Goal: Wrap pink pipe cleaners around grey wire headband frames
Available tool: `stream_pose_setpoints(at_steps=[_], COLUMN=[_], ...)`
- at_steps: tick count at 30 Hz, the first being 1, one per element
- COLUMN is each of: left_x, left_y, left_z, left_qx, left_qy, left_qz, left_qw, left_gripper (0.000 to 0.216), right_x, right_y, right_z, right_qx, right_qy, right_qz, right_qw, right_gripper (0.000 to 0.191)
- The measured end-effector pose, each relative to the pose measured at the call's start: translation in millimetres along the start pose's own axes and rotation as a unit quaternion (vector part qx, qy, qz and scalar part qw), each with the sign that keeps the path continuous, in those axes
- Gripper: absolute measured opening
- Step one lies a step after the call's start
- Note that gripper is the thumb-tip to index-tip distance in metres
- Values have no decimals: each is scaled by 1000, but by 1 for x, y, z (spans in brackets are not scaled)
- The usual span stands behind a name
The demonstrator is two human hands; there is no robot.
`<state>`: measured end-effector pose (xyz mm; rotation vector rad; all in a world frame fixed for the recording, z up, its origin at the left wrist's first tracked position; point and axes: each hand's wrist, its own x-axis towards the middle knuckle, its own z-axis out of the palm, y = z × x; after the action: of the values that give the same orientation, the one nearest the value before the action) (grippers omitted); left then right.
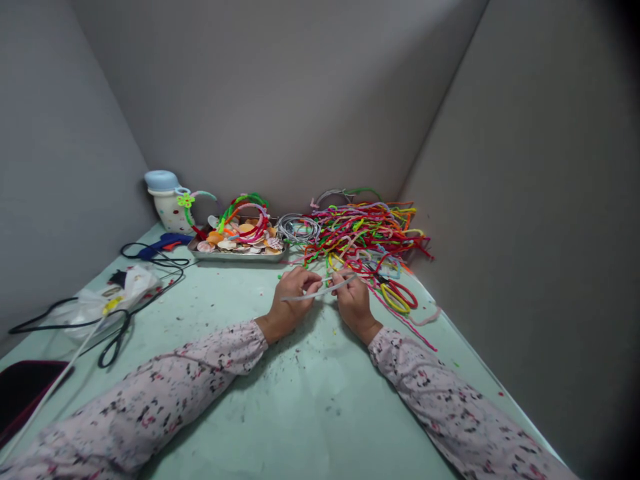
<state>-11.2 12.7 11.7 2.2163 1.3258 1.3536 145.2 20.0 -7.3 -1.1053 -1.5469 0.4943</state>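
Note:
My left hand (pixel 296 293) and my right hand (pixel 353 300) are close together above the middle of the table, fingers pinched. A pale, thin, slightly curved strip (pixel 327 291) runs across both hands, gripped between the fingertips; its exact kind is not clear. Just beyond my fingers lies a tangled heap of coloured pipe cleaners (pixel 363 230). To the right of my right hand rest scissors (pixel 399 295) with red and yellow handles. A coil of silvery wire (pixel 299 229) sits behind my left hand.
A metal tray (pixel 235 256) of shells stands at the back, with pipe-cleaner-wrapped hoops (pixel 245 217) on it. Left of it are a white cup with a blue lid (pixel 167 200) and a blue tool (pixel 163 245). Black cable (pixel 117 347), a plastic bag (pixel 137 283) and a dark object (pixel 27 393) occupy the left side.

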Motion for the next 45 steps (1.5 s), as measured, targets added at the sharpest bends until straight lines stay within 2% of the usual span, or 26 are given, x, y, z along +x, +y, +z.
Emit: stream_pose_setpoints(at_steps=[14,21,29,45], left_x=[1,1,1,1], left_y=[-1,-3,-1,-4], left_z=[2,4,2,1], left_qx=[-61,-109,-91,-49], left_qy=[-17,-31,-14,-44], left_qz=[-63,-100,-87,-55], left_qw=[996,989,992,996], left_gripper=[10,10,10,15], right_x=[-2,-1,1,0], right_y=[-4,-4,-3,-1], right_z=[-2,-1,-1,-1], right_qx=[-43,-71,-97,-98], right_qy=[-7,-5,2,2], right_qz=[-51,-48,-45,-44], right_qw=[998,996,994,994], right_gripper=[20,20,19,23])
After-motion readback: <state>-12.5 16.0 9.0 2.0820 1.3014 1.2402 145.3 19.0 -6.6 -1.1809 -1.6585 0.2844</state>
